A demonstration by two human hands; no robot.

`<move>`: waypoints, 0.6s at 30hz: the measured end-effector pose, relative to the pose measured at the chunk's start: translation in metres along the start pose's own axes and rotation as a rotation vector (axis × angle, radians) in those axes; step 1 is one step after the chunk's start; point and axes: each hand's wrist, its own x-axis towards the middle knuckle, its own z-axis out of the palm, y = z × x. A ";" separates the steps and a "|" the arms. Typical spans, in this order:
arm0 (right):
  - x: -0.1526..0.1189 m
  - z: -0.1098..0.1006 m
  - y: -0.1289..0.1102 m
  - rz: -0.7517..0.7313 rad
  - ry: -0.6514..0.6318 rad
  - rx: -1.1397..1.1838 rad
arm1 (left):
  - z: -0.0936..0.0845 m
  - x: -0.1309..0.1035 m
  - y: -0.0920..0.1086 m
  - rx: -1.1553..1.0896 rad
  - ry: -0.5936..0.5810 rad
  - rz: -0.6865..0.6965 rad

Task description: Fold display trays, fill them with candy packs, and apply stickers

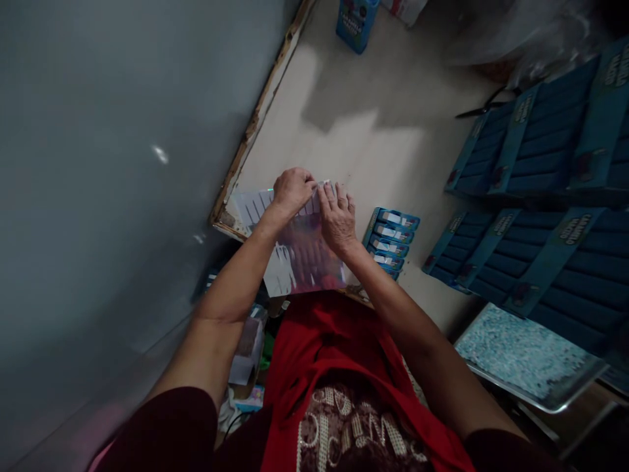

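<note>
A shiny, see-through sticker sheet (309, 252) with rows of pale strips lies at the table's near corner and hangs over its edge. At the sheet's far edge my left hand (293, 189) is closed, with thumb and fingertips pinched together there; whether a single strip is between them is too small to tell. Right beside it, my right hand (337, 216) rests palm down on the sheet with its fingers stretched out. Just right of that hand stands a row of small blue boxes (392, 239) with whitish strips on their ends.
Stacked blue boxes (531, 144) fill the table's right side, with dark scissors (484, 106) behind them. A metal tray (560, 405) holds pale blue bits. One blue carton (354, 26) stands at the far end. A grey wall (122, 164) borders the left.
</note>
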 end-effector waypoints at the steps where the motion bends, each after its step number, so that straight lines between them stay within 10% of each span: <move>1: -0.002 0.000 0.001 -0.004 0.008 0.010 | 0.000 0.000 -0.002 -0.001 0.010 0.013; 11: 0.017 -0.013 0.012 0.083 0.177 -0.010 | -0.009 -0.008 0.014 0.047 0.015 0.102; 18: 0.027 -0.021 0.023 -0.022 0.069 -0.042 | -0.001 -0.001 0.009 0.044 -0.011 0.067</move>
